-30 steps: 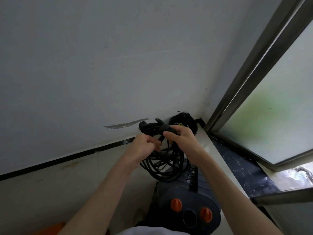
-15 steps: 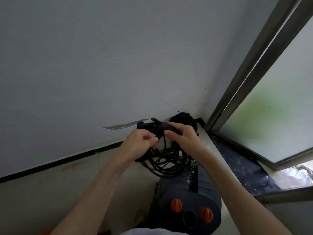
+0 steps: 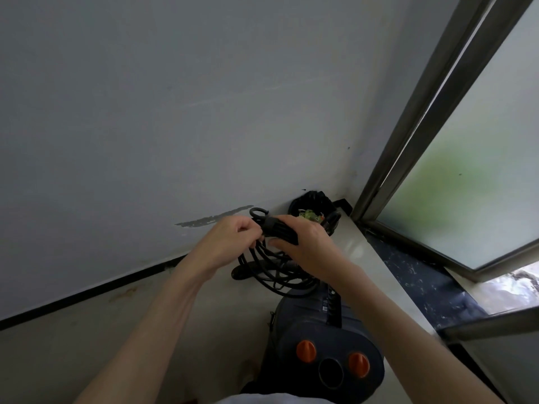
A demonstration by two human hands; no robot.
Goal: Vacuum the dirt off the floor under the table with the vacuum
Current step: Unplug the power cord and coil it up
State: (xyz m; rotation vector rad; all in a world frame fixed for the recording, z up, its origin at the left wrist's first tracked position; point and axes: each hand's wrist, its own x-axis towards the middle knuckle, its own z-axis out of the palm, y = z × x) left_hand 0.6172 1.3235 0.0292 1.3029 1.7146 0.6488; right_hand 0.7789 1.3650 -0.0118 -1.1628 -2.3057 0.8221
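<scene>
One dark vacuum (image 3: 320, 336) with two orange knobs at lower centre of frame, coiled black cord (image 3: 271, 266) bundled above it at centre, right hand (image 3: 306, 243) grasping the bundle, left hand (image 3: 230, 243) pinching its strap, black bin (image 3: 315, 205) in the corner behind.

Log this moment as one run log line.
stage: cord prep | left hand: grips cord bundle | right hand: grips bundle strap | vacuum: on floor, idle
</scene>
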